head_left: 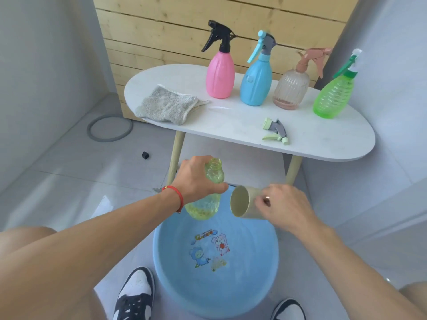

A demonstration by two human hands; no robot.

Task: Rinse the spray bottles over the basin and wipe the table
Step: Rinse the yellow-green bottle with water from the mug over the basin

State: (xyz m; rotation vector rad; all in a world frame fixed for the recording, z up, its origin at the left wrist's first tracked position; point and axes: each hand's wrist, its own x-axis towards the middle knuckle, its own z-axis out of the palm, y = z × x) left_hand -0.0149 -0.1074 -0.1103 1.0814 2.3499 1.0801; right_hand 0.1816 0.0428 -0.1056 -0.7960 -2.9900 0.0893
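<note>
The blue basin sits on the floor between my shoes, below the front edge of the white table. Four capped spray bottles line the table's back edge. Over the basin, my left hand grasps the open yellow-green bottle; my right hand clasps a tilted beige cup.
</note>
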